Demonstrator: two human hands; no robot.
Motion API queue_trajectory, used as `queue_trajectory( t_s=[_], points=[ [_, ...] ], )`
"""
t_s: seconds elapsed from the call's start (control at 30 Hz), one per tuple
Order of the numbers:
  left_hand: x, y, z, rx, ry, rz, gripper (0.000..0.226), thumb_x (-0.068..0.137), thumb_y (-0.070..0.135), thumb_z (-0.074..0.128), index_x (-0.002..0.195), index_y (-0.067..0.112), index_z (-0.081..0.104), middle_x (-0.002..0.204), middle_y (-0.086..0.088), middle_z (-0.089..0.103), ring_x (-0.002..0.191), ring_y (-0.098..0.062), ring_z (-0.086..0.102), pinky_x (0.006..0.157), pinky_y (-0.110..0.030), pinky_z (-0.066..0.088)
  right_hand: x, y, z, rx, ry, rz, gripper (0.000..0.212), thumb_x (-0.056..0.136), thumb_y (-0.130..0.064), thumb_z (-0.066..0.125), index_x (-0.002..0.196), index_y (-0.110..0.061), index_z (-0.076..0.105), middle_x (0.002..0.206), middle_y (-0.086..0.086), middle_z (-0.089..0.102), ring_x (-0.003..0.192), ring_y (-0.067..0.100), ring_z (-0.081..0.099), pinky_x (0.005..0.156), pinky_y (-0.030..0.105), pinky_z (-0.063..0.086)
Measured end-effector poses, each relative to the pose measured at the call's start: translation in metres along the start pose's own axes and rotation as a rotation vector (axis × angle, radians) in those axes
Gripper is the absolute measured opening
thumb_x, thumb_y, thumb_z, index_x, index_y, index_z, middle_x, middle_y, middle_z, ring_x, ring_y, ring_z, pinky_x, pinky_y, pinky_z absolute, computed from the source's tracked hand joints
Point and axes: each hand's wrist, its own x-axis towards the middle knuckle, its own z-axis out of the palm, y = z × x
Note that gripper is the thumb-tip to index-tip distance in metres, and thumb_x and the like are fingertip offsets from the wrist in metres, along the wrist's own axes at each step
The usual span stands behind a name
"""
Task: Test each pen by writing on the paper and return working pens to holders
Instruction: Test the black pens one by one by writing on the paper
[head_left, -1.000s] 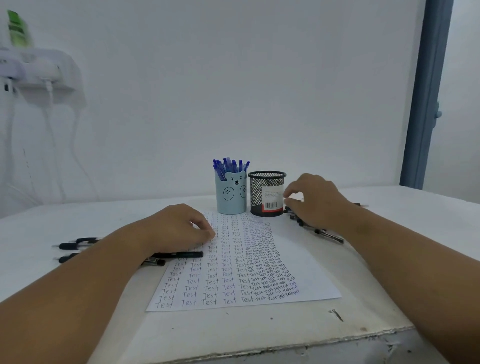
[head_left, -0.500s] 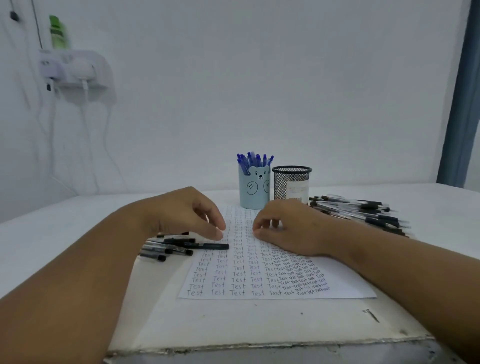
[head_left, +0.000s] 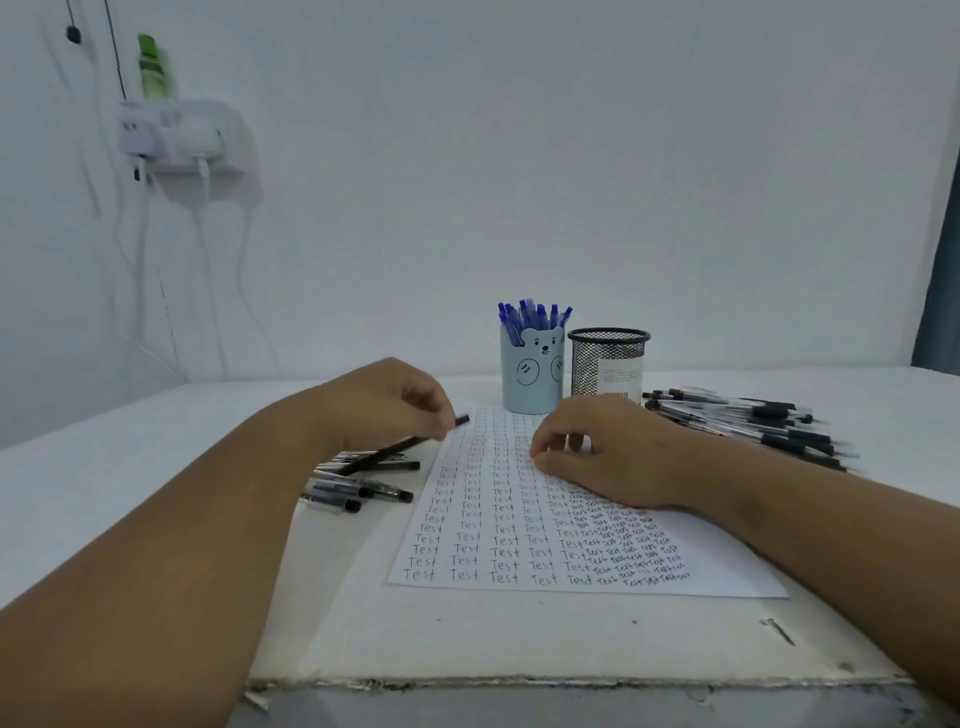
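Pinching a slim black pen (head_left: 402, 448), the left hand (head_left: 387, 402) hovers beside white written-on paper (head_left: 524, 525) where the right hand (head_left: 597, 452) rests, fingers loosely curled, holding nothing.

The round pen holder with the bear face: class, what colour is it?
Pale blue; the round bear-face pen holder with dark drawn features shows best in the head view.

I count two holders: one blue bear cup (head_left: 532, 378) and one black mesh cup (head_left: 607, 364). One sheet of paper (head_left: 524, 525). Two loose pen piles, left (head_left: 358, 483) and right (head_left: 748, 421); can't count individual pens.
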Motion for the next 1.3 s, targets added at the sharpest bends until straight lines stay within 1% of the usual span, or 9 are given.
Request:
queue_trajectory(
  t_s=[0.07,0.17,0.23,0.4,0.6,0.77,0.93,1.17,1.3],
  points=[
    [0.003,0.001,-0.001,-0.134,0.172,0.046,0.009,0.096,0.023,0.068,0.090,0.019,0.073,0.085,0.008,0.077,0.086,0.000,0.069,0.083,-0.022,0.045,0.000,0.000,0.000,0.004,-0.004,0.003,0.018,0.096,-0.042,0.062,0.106,-0.030,0.072,0.100,-0.014,0.063,0.091,0.004,0.058,0.081,0.022,0.048],
    [0.008,0.006,-0.001,-0.430,0.444,0.135,0.011,0.098,0.016,0.063,0.090,0.016,0.070,0.079,0.005,0.075,0.065,0.003,0.061,0.066,-0.015,0.044,0.000,-0.001,-0.001,0.020,0.023,-0.004,0.016,0.096,-0.040,0.062,0.105,-0.030,0.072,0.097,-0.014,0.065,0.088,0.003,0.059,0.078,0.022,0.049],
    [0.011,0.012,0.001,-0.636,0.540,0.161,0.013,0.100,0.015,0.060,0.092,0.016,0.069,0.080,0.004,0.074,0.063,-0.003,0.058,0.065,-0.020,0.044,0.000,-0.001,-0.001,0.060,0.095,0.005,0.018,0.095,-0.041,0.063,0.108,-0.030,0.071,0.090,-0.014,0.065,0.083,0.002,0.059,0.072,0.018,0.047],
    [0.015,0.028,0.020,-0.858,0.500,0.173,0.013,0.104,0.012,0.054,0.100,0.011,0.066,0.085,0.000,0.076,0.066,-0.012,0.061,0.067,-0.027,0.051,0.000,-0.006,0.001,0.313,0.329,0.030,0.028,0.087,-0.044,0.073,0.110,-0.029,0.071,0.069,-0.012,0.059,0.060,-0.001,0.051,0.062,0.011,0.041],
    [0.016,0.046,0.038,-0.985,0.408,0.207,0.011,0.102,0.009,0.055,0.104,0.005,0.065,0.097,-0.006,0.078,0.075,-0.017,0.070,0.077,-0.026,0.059,0.000,-0.006,-0.001,0.307,0.362,0.021,0.013,0.089,-0.032,0.075,0.097,-0.021,0.077,0.058,-0.006,0.055,0.051,0.004,0.043,0.052,0.015,0.038],
    [0.018,0.044,0.045,-0.668,0.318,0.179,0.015,0.100,0.024,0.059,0.112,0.025,0.067,0.107,0.004,0.076,0.101,-0.015,0.070,0.090,-0.034,0.058,0.002,0.012,-0.006,0.311,0.389,0.170,0.014,0.091,-0.027,0.074,0.077,-0.023,0.073,0.059,0.002,0.062,0.049,0.006,0.044,0.051,0.016,0.039],
    [0.019,0.025,0.049,-0.129,0.157,0.119,0.012,0.096,0.038,0.065,0.105,0.035,0.073,0.106,0.018,0.070,0.100,0.006,0.061,0.077,-0.013,0.039,0.001,0.032,-0.010,0.678,0.456,0.472,0.005,0.089,-0.013,0.071,0.092,-0.009,0.070,0.068,0.010,0.070,0.051,0.014,0.054,0.047,0.024,0.044],
    [0.023,0.014,0.047,0.063,0.016,0.020,0.010,0.094,0.038,0.067,0.097,0.034,0.075,0.102,0.021,0.068,0.101,0.002,0.061,0.076,-0.012,0.040,0.003,0.043,-0.007,0.629,0.428,0.608,0.012,0.089,-0.008,0.065,0.091,0.003,0.070,0.076,0.021,0.072,0.047,0.018,0.056,0.045,0.027,0.048],
    [0.026,0.012,0.047,0.067,-0.005,0.008,0.010,0.094,0.037,0.068,0.096,0.034,0.076,0.099,0.021,0.069,0.100,0.001,0.062,0.081,-0.018,0.042,0.005,0.051,-0.003,0.456,0.413,0.592,0.016,0.090,-0.015,0.064,0.086,-0.003,0.072,0.074,0.013,0.075,0.047,0.013,0.060,0.048,0.024,0.050]
  ],
)
